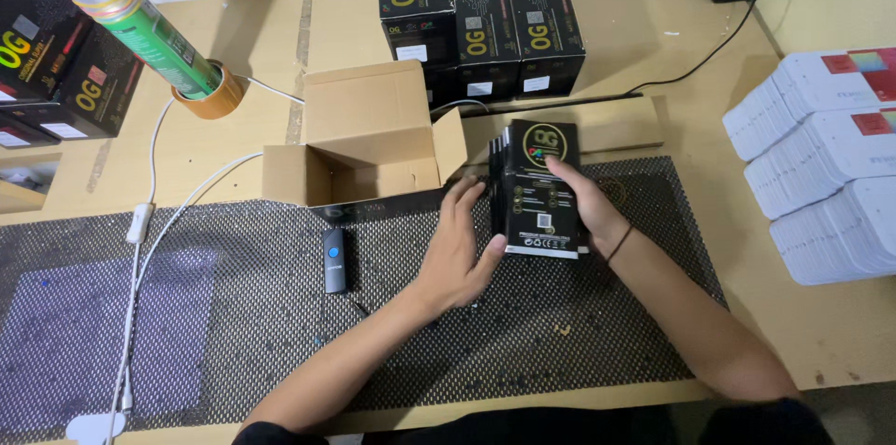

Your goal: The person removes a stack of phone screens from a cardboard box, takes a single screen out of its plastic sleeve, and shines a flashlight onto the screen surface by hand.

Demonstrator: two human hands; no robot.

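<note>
Head view: your left hand and right hand press from both sides on a stack of flat black boxes, fingers spread along its flanks, likely to keep the edges squared. The stack stands on the black mesh mat covering the table, just right of the open cardboard carton. Its long axis runs away from you, printed face up, pale label end toward you. A small black scanner lies below the carton.
</note>
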